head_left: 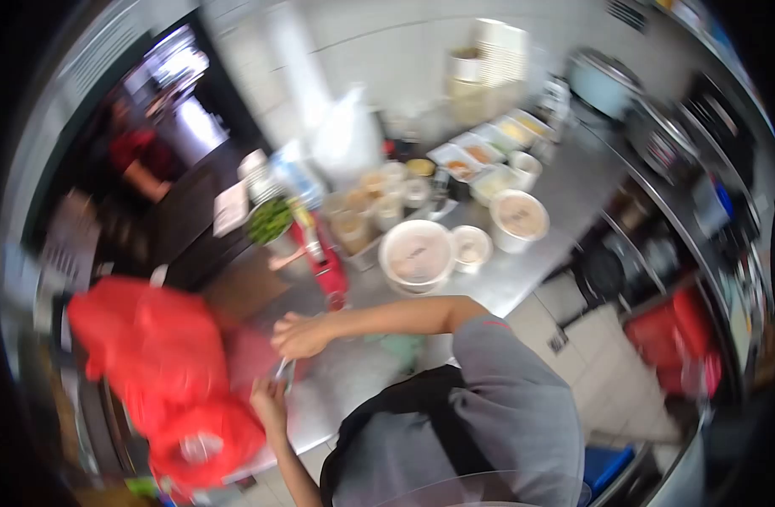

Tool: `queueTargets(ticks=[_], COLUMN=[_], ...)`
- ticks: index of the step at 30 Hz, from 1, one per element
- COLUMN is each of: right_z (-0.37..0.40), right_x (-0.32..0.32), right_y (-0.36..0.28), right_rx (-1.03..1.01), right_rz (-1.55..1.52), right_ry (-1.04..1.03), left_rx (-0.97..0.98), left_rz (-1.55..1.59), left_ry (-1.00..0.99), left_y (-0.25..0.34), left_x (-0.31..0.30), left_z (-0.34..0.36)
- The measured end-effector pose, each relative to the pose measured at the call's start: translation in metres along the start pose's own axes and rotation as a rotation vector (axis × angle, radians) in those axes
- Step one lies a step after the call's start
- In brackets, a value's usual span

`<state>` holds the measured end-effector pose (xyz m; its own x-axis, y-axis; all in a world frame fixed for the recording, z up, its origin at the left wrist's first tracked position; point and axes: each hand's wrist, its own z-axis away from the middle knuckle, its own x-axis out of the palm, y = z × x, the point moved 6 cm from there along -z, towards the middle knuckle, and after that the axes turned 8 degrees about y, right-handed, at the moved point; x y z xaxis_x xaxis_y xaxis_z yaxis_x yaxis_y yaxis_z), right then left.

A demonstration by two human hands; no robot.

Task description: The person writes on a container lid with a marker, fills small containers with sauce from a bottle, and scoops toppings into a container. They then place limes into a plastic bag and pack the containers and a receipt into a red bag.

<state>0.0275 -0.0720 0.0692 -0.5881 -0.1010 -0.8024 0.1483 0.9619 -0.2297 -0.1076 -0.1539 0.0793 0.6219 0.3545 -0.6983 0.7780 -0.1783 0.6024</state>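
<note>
My left hand [270, 400] is closed, fingers bent, at the near left edge of the steel counter. Just above it, my right hand [303, 335] reaches across with its fingers curled downward. A thin, pale strip [283, 368] runs between the two hands; it is small and blurred, and its kind does not show. Left of both hands stand bulging red plastic bags [163, 338], one with a knotted or gathered top. Beyond my right hand lies a long red device [326, 264], blurred.
On the counter [505, 283] stand a large lidded white tub [417, 255], a smaller tub [519, 220], a container of chopped greens [270, 221], several cups and topping trays [480, 152]. Stacked containers [499, 55] and a rice cooker [604, 83] are behind. A person in red [138, 156] is beyond the doorway.
</note>
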Motion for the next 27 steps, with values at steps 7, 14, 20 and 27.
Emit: queueTargets(ticks=[7, 14, 20, 27], right_z=[0.008, -0.011, -0.045, -0.038], right_x=[0.011, 0.012, -0.028, -0.100], right_y=[-0.013, -0.112, -0.033, -0.064], right_rx=[0.583, 0.290, 0.106, 0.035], right_rz=[-1.490, -2.269, -1.593, -0.755], right_ry=[-0.137, -0.205, 0.028, 0.314], left_rx=[-0.098, -0.008, 0.249, -0.127], left_rz=[0.241, 0.711, 0.661, 0.905], left_ry=[-0.067, -0.092, -0.080, -0.056], left_y=[-0.001, 0.077, 0.121, 0.075], left_x=[-0.042, -0.067, -0.066, -0.017], left_z=[-0.020, -0.040, -0.029, 0.004])
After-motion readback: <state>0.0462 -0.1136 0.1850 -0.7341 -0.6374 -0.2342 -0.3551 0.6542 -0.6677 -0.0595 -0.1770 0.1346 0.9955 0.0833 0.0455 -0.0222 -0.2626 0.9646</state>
